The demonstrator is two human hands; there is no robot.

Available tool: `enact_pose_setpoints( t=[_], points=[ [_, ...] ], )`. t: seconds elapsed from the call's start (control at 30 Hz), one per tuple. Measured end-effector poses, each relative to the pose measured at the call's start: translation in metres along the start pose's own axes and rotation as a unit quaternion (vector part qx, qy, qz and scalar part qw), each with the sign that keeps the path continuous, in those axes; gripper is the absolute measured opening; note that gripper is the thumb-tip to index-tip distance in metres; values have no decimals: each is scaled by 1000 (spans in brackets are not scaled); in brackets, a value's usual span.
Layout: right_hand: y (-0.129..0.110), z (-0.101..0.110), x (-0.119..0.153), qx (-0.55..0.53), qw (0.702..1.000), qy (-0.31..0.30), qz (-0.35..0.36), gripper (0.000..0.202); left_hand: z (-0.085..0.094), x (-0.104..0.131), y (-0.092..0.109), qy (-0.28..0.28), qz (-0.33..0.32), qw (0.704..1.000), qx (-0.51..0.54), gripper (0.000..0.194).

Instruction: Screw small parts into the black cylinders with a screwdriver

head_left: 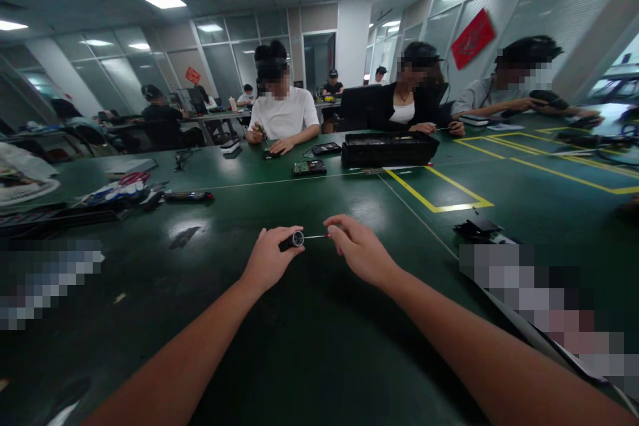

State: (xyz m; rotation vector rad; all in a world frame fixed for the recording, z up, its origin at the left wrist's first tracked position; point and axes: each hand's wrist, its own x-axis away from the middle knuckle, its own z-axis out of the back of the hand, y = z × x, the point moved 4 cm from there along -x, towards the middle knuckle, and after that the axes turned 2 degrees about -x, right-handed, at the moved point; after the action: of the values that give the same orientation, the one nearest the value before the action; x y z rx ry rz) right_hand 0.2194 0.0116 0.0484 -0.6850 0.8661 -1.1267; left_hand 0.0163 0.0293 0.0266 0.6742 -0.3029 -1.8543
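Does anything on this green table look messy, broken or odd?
Nothing looks broken or spilled. The left hand holds a black handle; the right hand pinches its thin bit. Tools lie heaped at left.

Two bare forearms reach forward from the bottom edge and converge toward the middle. The left hand (269, 258) is curled in a loose fist, knuckles up. The right hand (358, 249) lies palm down, its fingertips pinched together and pointing toward the left hand.

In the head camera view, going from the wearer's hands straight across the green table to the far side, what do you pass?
Left hand and right hand with a screwdriver between them → small circuit board → person in a white shirt.
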Motion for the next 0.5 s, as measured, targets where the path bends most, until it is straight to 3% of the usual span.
enact_pose_setpoints(
  t=[0.1, 0.5],
  points=[
    [4, 2, -2, -4, 1000, 25, -9, 40, 0, 1, 2, -3, 1, 1000, 0, 37],
    [3, 1, 0, -27, 999, 25, 8, 28, 0, 1, 2, -2, -5, 1000, 7, 37]
  ],
)
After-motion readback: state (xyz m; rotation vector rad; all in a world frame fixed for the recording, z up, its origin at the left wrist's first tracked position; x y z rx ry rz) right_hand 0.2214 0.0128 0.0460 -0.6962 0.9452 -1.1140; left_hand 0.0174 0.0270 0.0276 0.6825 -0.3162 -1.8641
